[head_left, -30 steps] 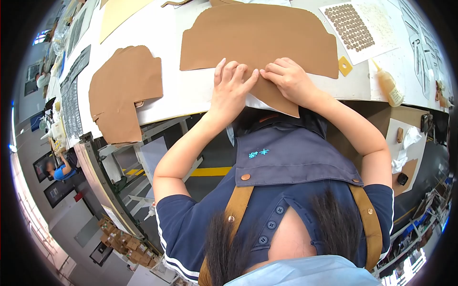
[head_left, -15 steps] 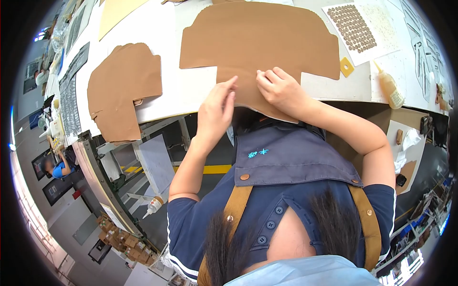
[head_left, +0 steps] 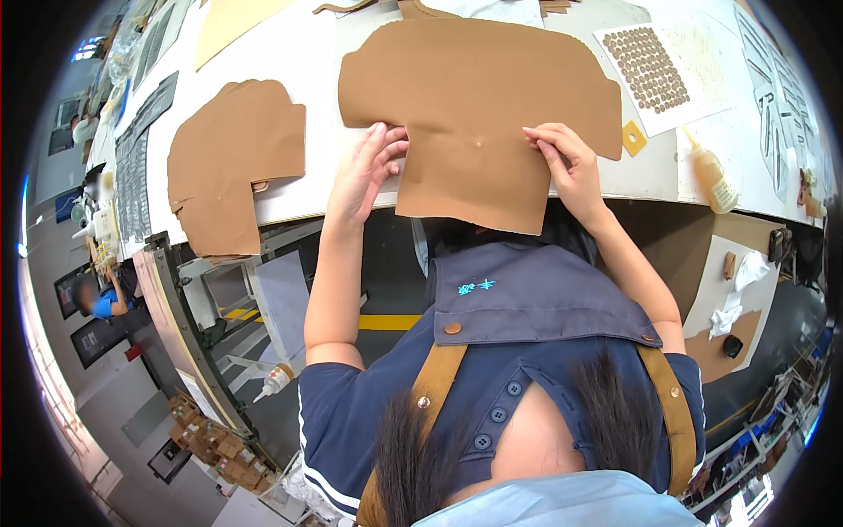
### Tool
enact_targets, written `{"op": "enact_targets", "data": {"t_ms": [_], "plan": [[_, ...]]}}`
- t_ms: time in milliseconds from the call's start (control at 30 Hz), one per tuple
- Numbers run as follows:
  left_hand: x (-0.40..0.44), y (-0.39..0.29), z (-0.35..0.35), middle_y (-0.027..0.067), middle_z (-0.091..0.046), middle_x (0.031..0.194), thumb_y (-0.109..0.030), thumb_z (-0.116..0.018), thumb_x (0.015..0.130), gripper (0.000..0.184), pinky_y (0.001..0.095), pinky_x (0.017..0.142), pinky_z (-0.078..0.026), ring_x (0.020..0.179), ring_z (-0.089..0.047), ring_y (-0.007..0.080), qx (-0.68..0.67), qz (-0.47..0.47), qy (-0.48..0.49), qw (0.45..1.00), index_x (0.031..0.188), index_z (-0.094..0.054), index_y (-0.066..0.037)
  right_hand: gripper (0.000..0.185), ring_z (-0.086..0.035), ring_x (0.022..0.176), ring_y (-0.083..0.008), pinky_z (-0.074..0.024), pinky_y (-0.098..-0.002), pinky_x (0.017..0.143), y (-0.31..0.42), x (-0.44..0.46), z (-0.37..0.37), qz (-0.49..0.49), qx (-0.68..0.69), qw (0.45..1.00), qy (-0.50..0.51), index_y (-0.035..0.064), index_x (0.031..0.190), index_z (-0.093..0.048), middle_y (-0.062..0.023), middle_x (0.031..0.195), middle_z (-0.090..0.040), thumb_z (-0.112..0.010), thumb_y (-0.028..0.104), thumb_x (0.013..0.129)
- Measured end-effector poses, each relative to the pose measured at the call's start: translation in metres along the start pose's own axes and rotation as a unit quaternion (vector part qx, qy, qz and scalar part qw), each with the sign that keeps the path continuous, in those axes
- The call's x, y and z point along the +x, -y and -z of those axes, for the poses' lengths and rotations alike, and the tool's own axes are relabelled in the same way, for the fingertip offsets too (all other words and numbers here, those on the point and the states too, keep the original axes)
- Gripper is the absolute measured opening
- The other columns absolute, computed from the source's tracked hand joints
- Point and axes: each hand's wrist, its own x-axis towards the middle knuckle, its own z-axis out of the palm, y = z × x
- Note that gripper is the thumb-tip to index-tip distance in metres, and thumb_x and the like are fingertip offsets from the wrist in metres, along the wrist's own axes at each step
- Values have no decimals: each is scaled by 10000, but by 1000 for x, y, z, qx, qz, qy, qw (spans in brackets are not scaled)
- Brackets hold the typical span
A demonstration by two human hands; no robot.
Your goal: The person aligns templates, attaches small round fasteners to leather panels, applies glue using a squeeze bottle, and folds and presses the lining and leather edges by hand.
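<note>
A large brown sheet (head_left: 479,83) lies on the white table, its narrower lower part reaching over the front edge. My left hand (head_left: 367,167) is at the left inner corner of this sheet, fingers apart and fingertips by its edge; whether they touch underneath is hidden. On the right side, my right hand (head_left: 566,162) pinches the sheet's edge near the other inner corner, thumb close to the index finger. A second brown piece (head_left: 233,158) with a cut-out corner rests on the table to the left.
A card with rows of small brown discs (head_left: 648,70) lies at the back right, near a yellow square (head_left: 633,139) and a glue bottle (head_left: 713,180). Another bottle (head_left: 277,379) is below the table edge. A person in blue (head_left: 104,303) is far left.
The sheet's lower part, folded up under my fingers earlier, now hangs flat toward me. My left hand has moved left and my right hand right, to the sheet's sides.
</note>
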Motion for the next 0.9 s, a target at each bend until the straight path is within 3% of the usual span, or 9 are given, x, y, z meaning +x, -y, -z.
{"op": "enact_targets", "data": {"t_ms": [133, 233, 333, 400, 567, 700, 767, 833, 900], "plan": [[25, -10, -31, 34, -705, 914, -337, -643, 1031, 389, 282, 680, -487, 751, -602, 130, 289, 4, -89, 953, 1103, -653, 45, 209, -683, 917, -219, -534, -311, 836, 1, -1, -4, 50, -73, 996, -23, -17, 1125, -719, -117, 988, -703, -588, -53, 967], [45, 2, -29, 19, -670, 779, -312, -679, 1010, 370, 280, 639, -468, 674, -553, 101, 410, -219, -140, 874, 983, -690, 57, 223, -677, 912, -223, -532, -324, 839, 2, -4, -3, 73, -80, 993, -41, -9, 1126, -713, -115, 981, -706, -574, -69, 964], [31, -34, -21, 17, -647, 740, -294, -707, 992, 357, 291, 637, -464, 690, -540, 86, 313, -284, -154, 893, 928, -704, 58, 233, -672, 913, -219, -530, -330, 839, 2, -8, 0, 82, -75, 992, -59, -9, 1131, -711, -112, 981, -704, -566, -79, 963], [5, -78, 3, 19, -671, 771, -270, -723, 982, 323, 282, 655, -464, 722, -548, 82, 410, -301, -199, 837, 956, -721, 52, 237, -668, 913, -216, -529, -331, 837, -1, -9, 2, 67, -73, 993, -59, -10, 1133, -709, -111, 978, -701, -563, -83, 962], [-62, -182, 106, 83, -705, 1154, -271, -689, 1012, 370, 286, 903, -513, 1006, -654, 151, 356, -330, -298, 822, 1224, -657, 31, 232, -663, 893, -236, -525, -328, 817, 0, -7, -3, 95, -101, 989, -43, -10, 1114, -706, -129, 980, -694, -573, -92, 943], [-90, -231, 283, 121, -693, 1199, -335, -721, 981, 586, 284, 881, -533, 1044, -667, 181, 399, -192, -353, 824, 1383, -526, 43, 227, -657, 892, -267, -522, -347, 810, 4, -5, -6, 112, -117, 986, -25, -12, 1101, -703, -138, 978, -688, -589, -93, 923], [-90, -224, 390, 187, -678, 1230, -476, -755, 919, 859, 341, 901, -554, 1088, -682, 243, 508, -21, -427, 748, 1477, -402, 74, 222, -654, 898, -276, -519, -355, 809, 2, -6, -7, 119, -129, 984, -21, -12, 1096, -704, -138, 981, -688, -596, -91, 919], [-68, -200, 362, 342, -488, 1452, -609, -692, 890, 1081, 541, 1055, -484, 1329, -533, 440, 679, 48, -601, 418, 1539, -247, 132, 218, -652, 906, -289, -514, -366, 811, 2, -5, -6, 121, -139, 983, -20, -11, 1094, -705, -139, 986, -689, -608, -83, 913], [-24, -173, 314, 336, -339, 1568, -534, -664, 938, 999, 588, 1145, -373, 1463, -334, 482, 689, -86, -602, 393, 1553, -227, 120, 215, -650, 909, -299, -509, -376, 811, 3, -8, -9, 122, -152, 981, -20, -10, 1093, -706, -140, 989, -690, -620, -74, 906]]}}
